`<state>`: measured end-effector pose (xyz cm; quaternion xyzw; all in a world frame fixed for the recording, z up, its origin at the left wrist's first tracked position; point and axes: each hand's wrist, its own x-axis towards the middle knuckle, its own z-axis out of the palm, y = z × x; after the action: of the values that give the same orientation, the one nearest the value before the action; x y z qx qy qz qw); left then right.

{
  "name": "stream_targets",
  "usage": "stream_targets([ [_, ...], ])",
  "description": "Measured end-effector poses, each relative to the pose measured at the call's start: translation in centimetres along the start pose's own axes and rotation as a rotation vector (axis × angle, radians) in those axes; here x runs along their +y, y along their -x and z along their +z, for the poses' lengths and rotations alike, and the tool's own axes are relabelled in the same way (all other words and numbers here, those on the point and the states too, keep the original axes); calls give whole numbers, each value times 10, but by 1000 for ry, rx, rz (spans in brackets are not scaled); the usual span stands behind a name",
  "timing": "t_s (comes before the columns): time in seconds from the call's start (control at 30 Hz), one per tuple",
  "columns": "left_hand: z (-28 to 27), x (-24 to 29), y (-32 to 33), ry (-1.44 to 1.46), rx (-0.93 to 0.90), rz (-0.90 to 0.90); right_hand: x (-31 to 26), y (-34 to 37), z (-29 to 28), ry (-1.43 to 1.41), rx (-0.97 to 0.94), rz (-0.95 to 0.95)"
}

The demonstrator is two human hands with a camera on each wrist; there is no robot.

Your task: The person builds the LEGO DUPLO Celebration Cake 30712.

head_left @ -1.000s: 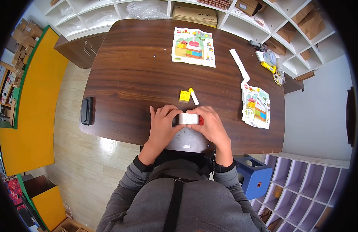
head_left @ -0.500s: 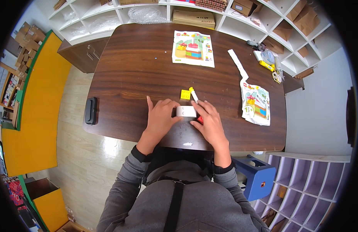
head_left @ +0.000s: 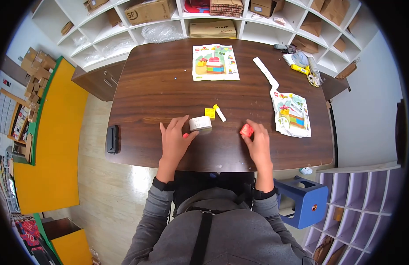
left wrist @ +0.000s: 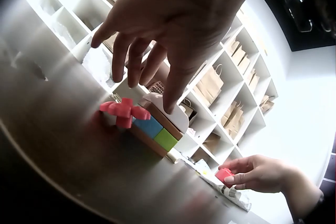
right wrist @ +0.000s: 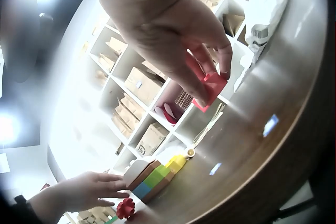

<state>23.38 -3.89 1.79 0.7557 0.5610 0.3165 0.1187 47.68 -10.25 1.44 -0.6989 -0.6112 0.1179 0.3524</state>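
Observation:
A toy cake of stacked bricks, with a rounded white top [head_left: 200,123] over brown, blue [left wrist: 148,127] and green [left wrist: 167,139] layers, stands on the table in front of me. At its left end is my left hand [head_left: 172,140], fingers spread and loosely bent; the thumb overlaps the white top in the left wrist view. A red flower piece [right wrist: 125,209] lies close by that thumb. Off to the right, my right hand [head_left: 260,143] pinches a red brick [right wrist: 211,90] between thumb and fingers. Behind the cake are a yellow brick [head_left: 210,113] and a white candle piece [head_left: 220,114] with a yellow tip.
A printed picture sheet [head_left: 214,64] lies at the back of the dark wooden table [head_left: 147,101]. To the right are a torn printed bag [head_left: 293,117] and a torn-off strip [head_left: 266,73]. A black case [head_left: 112,139] sits at the left edge; a glue stick [head_left: 300,69] is at the back right.
Both hands were round the white-topped stack. My right hand has left it and moved right with the red brick; my left hand has loosened beside the stack. The head view has shifted.

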Motion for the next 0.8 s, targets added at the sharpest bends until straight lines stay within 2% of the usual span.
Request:
stream_targets([
  [0.07,-5,-3,5,60,-16,-23,9,-1,-7,23,56,26],
  [0.2,-12,-2,19,138,-58,-64,2,-5,-16,32,8,74],
  [0.27,-9,-1,20,151,-40,-50,-15,-12,-13,-71,27,-98],
  [0.3,-8,0,21,172,-16,-44,-27,-16,-13,-78,32,-88],
  [0.37,-6,3,19,192,-24,-40,-53,-28,-11,-204,-10,-312],
  [0.4,-6,4,17,219,-24,-45,-62,-32,-4,-210,-4,-311],
  [0.47,-6,10,12,252,-40,-55,-77,-42,8,-276,-55,-474],
  [0.5,-6,11,11,293,-57,-75,-80,-44,16,-281,-53,-477],
  [0.53,-2,7,9,266,-37,0,-80,-44,26,-269,-126,-499],
  [0.57,-2,7,8,262,-34,-2,-78,-44,37,-256,-199,-522],
  [0.6,0,9,6,268,-45,7,-76,-42,44,-206,-166,-579],
  [0.8,5,17,0,314,-64,-42,-66,-47,50,-280,-235,-433],
])
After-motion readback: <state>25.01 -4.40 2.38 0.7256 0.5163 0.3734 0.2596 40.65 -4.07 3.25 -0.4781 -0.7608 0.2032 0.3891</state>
